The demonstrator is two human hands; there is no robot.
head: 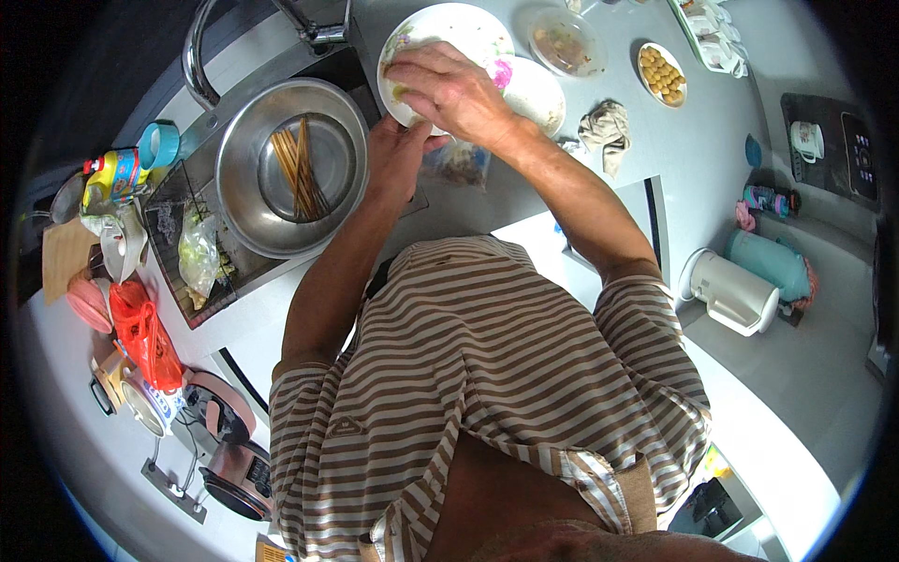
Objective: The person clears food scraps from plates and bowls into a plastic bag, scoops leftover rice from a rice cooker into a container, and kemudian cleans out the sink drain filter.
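A white plate with a floral pattern [456,24] is tilted beside the sink. My left hand [395,156] grips its near rim, with the thumb at the edge. Across the plate's face lies my right hand [453,91], its fingers bent toward the left side. A yellow-green patch shows by those fingertips; whether they hold anything is hidden. Partly behind the plate and my right wrist sits a second white dish [537,95]. Below my hands lies a clear plastic bag with dark contents [460,166]. Left of my left hand, a steel basin [239,161] holds a bundle of wooden chopsticks [298,168].
The basin rests over the sink, under a chrome faucet [197,74]. A plastic bag with greens [199,253] lies in the sink's left part. To the right are a bowl of leftovers [562,42], a crumpled cloth [605,133] and a plate of round yellowish pieces [662,75].
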